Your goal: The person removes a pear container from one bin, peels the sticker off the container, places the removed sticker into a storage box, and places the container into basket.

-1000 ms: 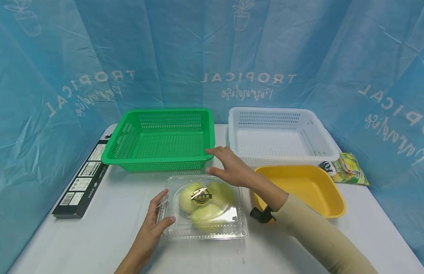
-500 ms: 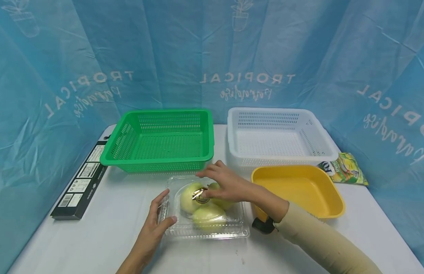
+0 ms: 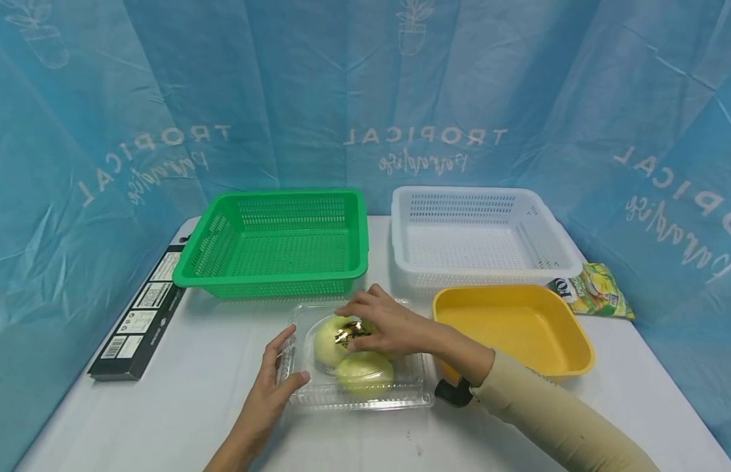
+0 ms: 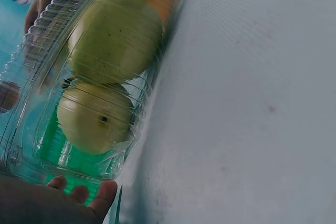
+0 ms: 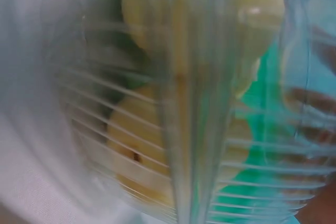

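Observation:
A clear plastic clamshell box (image 3: pixel 400 395) with pale yellow-green round fruits (image 3: pixel 365 372) inside lies on the table. My left hand (image 3: pixel 265 387) touches its left end, thumb at the front corner and fingers spread along the side. In the left wrist view, fingertips (image 4: pixel 105 195) sit right at the box's end, and fruits (image 4: pixel 113 38) show through the ribbed wall. Over the lid is my right hand (image 3: pixel 395 324), fingers bent and thumb apart from them, beside the black-and-gold label (image 3: pixel 349 332). It hides one fruit. The right wrist view is blurred, with fruit (image 5: pixel 136 140) behind plastic.
Behind the box stand a green basket (image 3: pixel 271 288) and a white basket (image 3: pixel 483 272). A yellow basin (image 3: pixel 518 334) sits under the right forearm. On the far right is a green packet (image 3: pixel 598 292); a long black box (image 3: pixel 135 321) lies at left.
My right hand has come down from behind the box onto the lid's label. The box and my left hand have shifted slightly to the right.

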Demonstrator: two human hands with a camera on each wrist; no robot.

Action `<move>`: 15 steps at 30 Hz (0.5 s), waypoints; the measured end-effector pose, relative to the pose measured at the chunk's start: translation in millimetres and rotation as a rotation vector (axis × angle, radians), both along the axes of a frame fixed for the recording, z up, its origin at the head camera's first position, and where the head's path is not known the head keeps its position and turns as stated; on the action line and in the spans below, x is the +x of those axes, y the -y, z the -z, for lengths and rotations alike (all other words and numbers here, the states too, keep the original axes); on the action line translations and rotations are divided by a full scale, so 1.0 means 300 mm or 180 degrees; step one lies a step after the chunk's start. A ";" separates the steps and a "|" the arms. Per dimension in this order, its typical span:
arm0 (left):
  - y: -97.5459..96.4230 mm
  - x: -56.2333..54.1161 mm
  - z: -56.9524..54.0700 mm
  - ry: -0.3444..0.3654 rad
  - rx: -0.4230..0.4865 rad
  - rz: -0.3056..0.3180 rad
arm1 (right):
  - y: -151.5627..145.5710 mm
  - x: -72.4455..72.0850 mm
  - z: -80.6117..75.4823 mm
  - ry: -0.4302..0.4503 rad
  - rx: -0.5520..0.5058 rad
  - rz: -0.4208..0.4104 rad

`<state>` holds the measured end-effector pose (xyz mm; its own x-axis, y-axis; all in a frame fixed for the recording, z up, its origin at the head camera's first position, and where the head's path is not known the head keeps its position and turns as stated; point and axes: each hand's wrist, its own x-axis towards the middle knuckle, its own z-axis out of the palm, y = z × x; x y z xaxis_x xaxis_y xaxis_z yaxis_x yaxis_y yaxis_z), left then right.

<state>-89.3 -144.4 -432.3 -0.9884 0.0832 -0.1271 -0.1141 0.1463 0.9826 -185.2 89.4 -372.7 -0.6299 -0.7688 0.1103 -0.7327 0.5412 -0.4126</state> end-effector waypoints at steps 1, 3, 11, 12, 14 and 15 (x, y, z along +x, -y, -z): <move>-0.002 -0.001 0.000 -0.0001 0.0005 0.0002 | -0.001 0.000 0.001 -0.0002 -0.0001 0.0007; -0.004 -0.004 0.002 -0.0003 0.0006 0.0003 | -0.002 -0.001 0.005 -0.0015 0.0016 0.0017; -0.007 -0.008 0.006 0.0016 0.0012 -0.0005 | -0.004 -0.005 0.025 -0.0109 0.0093 -0.0001; -0.007 -0.008 0.006 0.0014 0.0009 -0.0008 | -0.003 -0.006 0.029 -0.0122 0.0093 -0.0002; -0.008 -0.007 0.004 0.0016 0.0005 -0.0011 | -0.003 -0.007 0.035 -0.0143 0.0083 0.0001; -0.008 -0.006 0.004 0.0015 0.0001 -0.0014 | -0.002 -0.008 0.038 -0.0153 0.0073 0.0003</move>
